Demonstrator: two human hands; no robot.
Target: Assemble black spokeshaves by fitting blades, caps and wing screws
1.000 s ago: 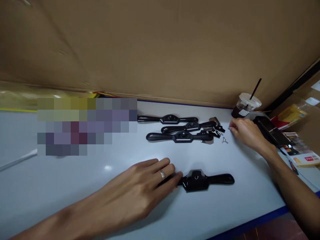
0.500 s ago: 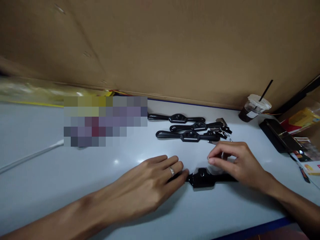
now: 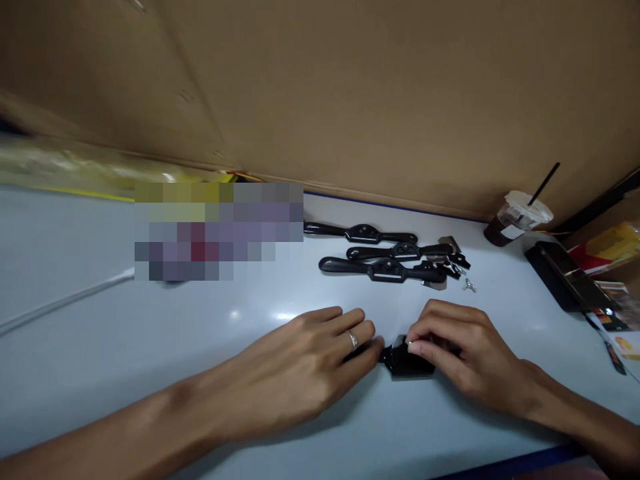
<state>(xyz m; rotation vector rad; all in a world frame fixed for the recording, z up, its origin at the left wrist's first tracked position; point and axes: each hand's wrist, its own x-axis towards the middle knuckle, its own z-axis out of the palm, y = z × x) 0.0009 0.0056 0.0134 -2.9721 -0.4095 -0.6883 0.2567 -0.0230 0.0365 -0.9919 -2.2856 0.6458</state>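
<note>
My left hand, with a ring on one finger, is closed over the left handle of a black spokeshave lying on the table. My right hand pinches a small silvery screw between thumb and forefinger, right over the middle of the spokeshave's body. Most of the screw is hidden by the fingertips, and the right handle is behind that hand. Farther back lie three more black spokeshaves, the nearest one beside loose metal blades, black cap pieces and silvery wing screws.
A lidded plastic cup with a dark drink and straw stands at the back right. Near it are a black case-like object and printed packets. A cardboard wall rises behind the table. Pixelation covers an area at the back left.
My right hand has come down and slightly left, bringing the small screw onto the spokeshave's middle. My left hand keeps its grip on the handle. The view has shifted slightly.
</note>
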